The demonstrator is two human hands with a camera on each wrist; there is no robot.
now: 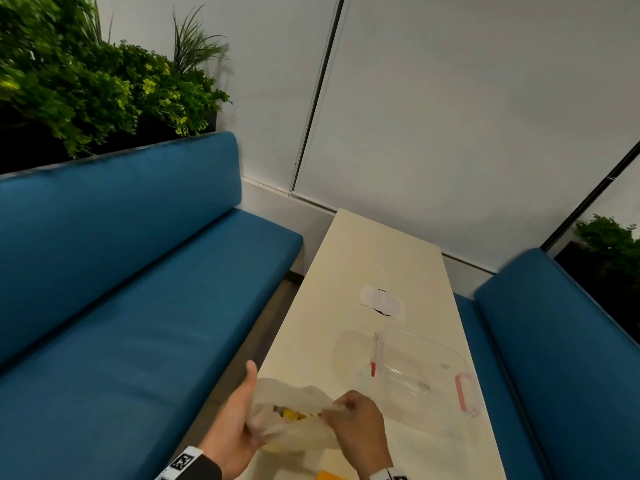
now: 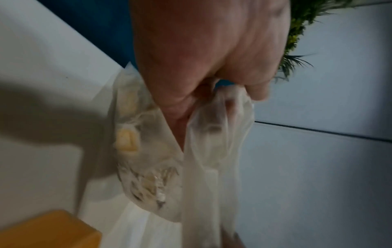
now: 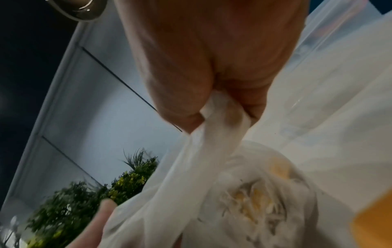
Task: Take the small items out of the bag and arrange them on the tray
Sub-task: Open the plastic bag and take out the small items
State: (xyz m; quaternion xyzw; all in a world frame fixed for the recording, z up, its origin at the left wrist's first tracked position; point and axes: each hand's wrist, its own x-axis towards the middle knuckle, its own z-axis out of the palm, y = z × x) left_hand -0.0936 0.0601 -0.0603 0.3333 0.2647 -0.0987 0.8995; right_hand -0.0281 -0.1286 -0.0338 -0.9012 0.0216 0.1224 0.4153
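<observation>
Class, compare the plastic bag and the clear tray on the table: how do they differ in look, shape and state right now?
The plastic bag is soft, crumpled and milky; the clear tray is rigid, smooth and nearly see-through. The bag holds small yellowish items; the tray holds a red-tipped pen-like stick. The left hand and right hand grip the bag's top edges, while nothing touches the tray. Both sit on the cream table.

Dark sleeve (image 1: pixel 207 467), white wristband (image 1: pixel 183 460) with black square marker, 2 bare hands
</observation>
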